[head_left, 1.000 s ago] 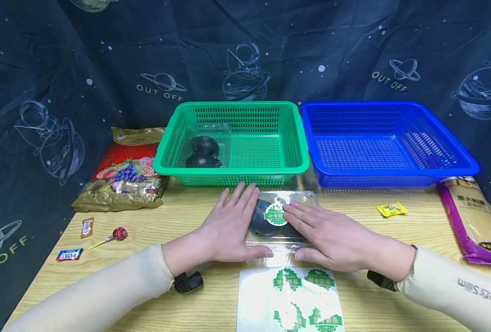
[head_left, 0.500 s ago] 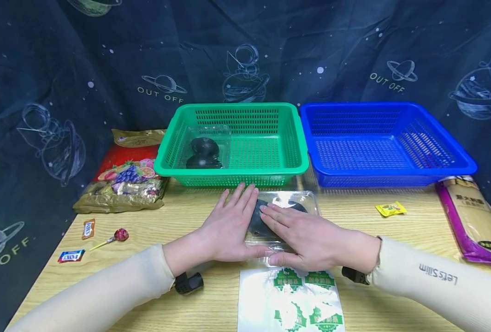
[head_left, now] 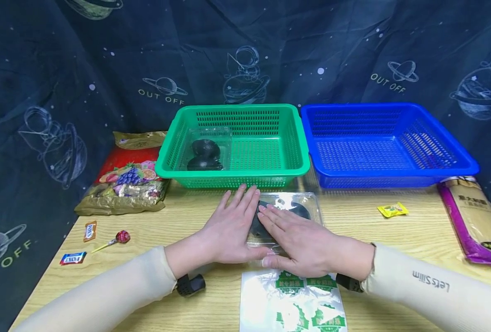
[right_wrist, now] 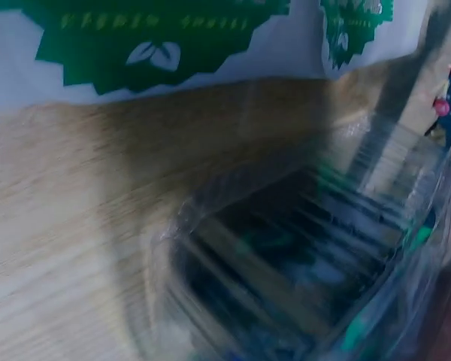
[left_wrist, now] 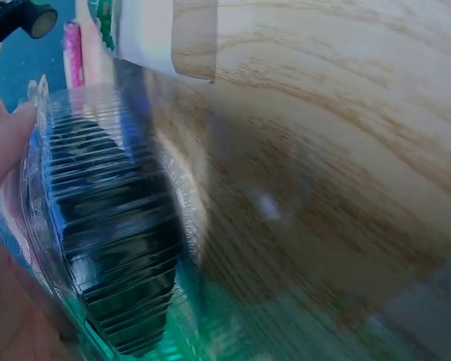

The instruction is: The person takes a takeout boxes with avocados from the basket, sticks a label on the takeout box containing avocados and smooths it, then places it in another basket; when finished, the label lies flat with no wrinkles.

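Observation:
A clear plastic clamshell box [head_left: 313,203] with dark, rounded contents [head_left: 300,210] lies on the table in front of the baskets. My left hand [head_left: 230,233] rests along its left side, fingers straight and pointing away. Across the lid lies my right hand [head_left: 299,240], its straight fingers pressing there and covering the round green sticker. The two thumbs almost meet at the near edge. Both wrist views show the box's ribbed side, in the left wrist view with dark shapes [left_wrist: 116,241] behind the plastic. Just nearer lies a white sheet of green stickers [head_left: 262,299].
Behind stand a green basket [head_left: 233,173], holding another clear box [head_left: 224,133] of dark items, and a blue basket [head_left: 394,173]. A candy bag [head_left: 125,184], two small candies and a lollipop [head_left: 122,236] lie left; a yellow candy [head_left: 392,210] and a pasta pack [head_left: 473,216] right.
My right hand has slid left across the lid, over the green sticker that showed before, and its thumb has come to my left thumb. My left hand has stayed in place.

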A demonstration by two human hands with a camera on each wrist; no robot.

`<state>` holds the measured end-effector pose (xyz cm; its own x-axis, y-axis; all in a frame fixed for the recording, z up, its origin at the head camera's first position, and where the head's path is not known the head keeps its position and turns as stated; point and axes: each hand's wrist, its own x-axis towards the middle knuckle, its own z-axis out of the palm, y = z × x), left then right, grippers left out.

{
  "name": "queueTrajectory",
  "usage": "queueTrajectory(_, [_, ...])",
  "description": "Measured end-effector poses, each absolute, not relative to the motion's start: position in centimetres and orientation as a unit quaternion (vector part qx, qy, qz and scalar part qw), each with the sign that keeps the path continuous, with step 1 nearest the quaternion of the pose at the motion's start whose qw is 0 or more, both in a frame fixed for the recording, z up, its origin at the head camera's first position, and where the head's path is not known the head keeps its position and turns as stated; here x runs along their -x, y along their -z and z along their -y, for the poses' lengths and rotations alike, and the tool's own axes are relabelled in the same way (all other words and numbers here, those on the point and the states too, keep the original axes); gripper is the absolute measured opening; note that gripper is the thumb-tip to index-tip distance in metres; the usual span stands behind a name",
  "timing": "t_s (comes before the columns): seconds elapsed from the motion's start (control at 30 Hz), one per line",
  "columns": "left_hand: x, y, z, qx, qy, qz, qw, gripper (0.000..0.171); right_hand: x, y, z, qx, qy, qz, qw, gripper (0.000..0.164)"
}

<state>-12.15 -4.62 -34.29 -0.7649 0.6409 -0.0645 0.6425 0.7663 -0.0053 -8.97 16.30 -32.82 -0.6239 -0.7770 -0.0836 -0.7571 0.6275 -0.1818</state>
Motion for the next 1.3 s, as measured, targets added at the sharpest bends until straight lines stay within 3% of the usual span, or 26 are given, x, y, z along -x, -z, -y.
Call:
queueTrajectory(0.3, [12.0,34.2,4.4,-0.332,0.018,-0.943,0.021,0.124,8.7,32.7,-18.0,0.395,0.035,-0.917,0.046,0.085])
queueTrajectory(0.57, [12.0,34.3,4.1,-0.333,0.009,-0.943,0.012,0.124,6.4,32.4,-18.7,0.368,0.031,-0.928,0.047,0.090])
queueTrajectory(1.0, [11.9,34.6,4.7,-0.342,-0.011,-0.939,0.014,0.121,7.2,32.8,-15.9,0.416,0.062,-0.905,0.062,0.085])
queueTrajectory(1.3, [12.0,34.4,4.4,-0.338,0.008,-0.941,0.010,0.123,7.6,33.2,-19.2,0.442,0.038,-0.896,0.012,0.079])
